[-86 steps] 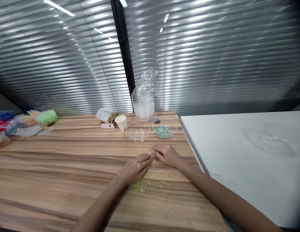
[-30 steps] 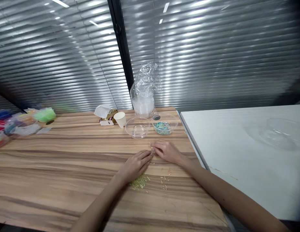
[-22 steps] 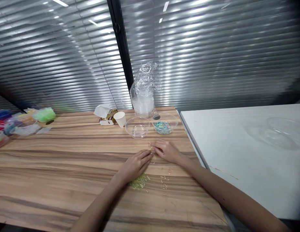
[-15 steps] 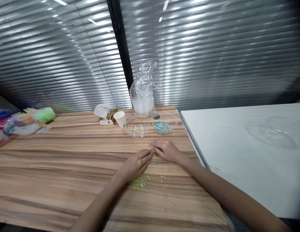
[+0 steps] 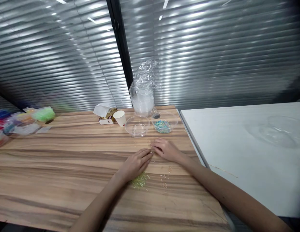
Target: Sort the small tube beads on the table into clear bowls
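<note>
My left hand [image 5: 134, 163] and my right hand [image 5: 166, 149] lie palm down on the wooden table [image 5: 55, 161], fingertips meeting over a few small pale tube beads [image 5: 152, 150]. Whether either hand pinches a bead is too small to tell. A heap of yellow-green tube beads [image 5: 139, 181] lies just under my left wrist. Loose pale beads [image 5: 164, 180] are scattered to its right. Beyond my hands stand an empty clear bowl [image 5: 137, 126] and a clear bowl holding blue-green beads [image 5: 164, 123].
A bag of stacked clear bowls [image 5: 144, 95], a paper cup [image 5: 121, 118] and crumpled wrappers [image 5: 104, 112] stand at the back. Coloured bead bags [image 5: 24, 120] lie far left. A white table [image 5: 242, 151] with a clear lid [image 5: 278, 132] adjoins on the right.
Both hands stay in the same spot with fingertips together over the beads. The camera has tilted slightly, shifting the scene a little upward.
</note>
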The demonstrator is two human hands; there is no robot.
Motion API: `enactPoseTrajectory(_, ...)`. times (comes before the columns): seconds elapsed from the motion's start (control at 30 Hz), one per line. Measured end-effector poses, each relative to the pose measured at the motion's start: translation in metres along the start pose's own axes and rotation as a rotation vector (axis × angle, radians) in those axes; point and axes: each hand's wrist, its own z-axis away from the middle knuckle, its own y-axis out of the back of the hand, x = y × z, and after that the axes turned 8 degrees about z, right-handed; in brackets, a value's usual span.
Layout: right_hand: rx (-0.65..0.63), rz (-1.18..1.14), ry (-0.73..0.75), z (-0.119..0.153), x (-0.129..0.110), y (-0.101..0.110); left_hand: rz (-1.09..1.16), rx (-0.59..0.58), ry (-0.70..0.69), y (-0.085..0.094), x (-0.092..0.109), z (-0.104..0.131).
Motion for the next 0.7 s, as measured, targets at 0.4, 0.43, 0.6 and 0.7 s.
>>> enactPoseTrajectory(0.4, -0.012, 0.007, 0.014, -0.0011, -0.0003, 0.0018, -0.027, -0.029, 0.0, 0.0015, 0.0017, -0.0013)
enactPoseTrajectory(0.43, -0.012, 0.01, 0.014, -0.0012, -0.0005, 0.0022, -0.029, -0.027, 0.0, 0.0016, 0.0018, -0.0015)
enactPoseTrajectory(0.6, -0.018, 0.011, 0.013, -0.0015, -0.0003, 0.0022, -0.04, -0.029, -0.003, 0.0019, 0.0018, -0.0015)
enactPoseTrajectory(0.7, -0.02, 0.003, 0.017, -0.0013, 0.0002, 0.002, -0.035, -0.029, 0.0, 0.0014, 0.001, -0.0008)
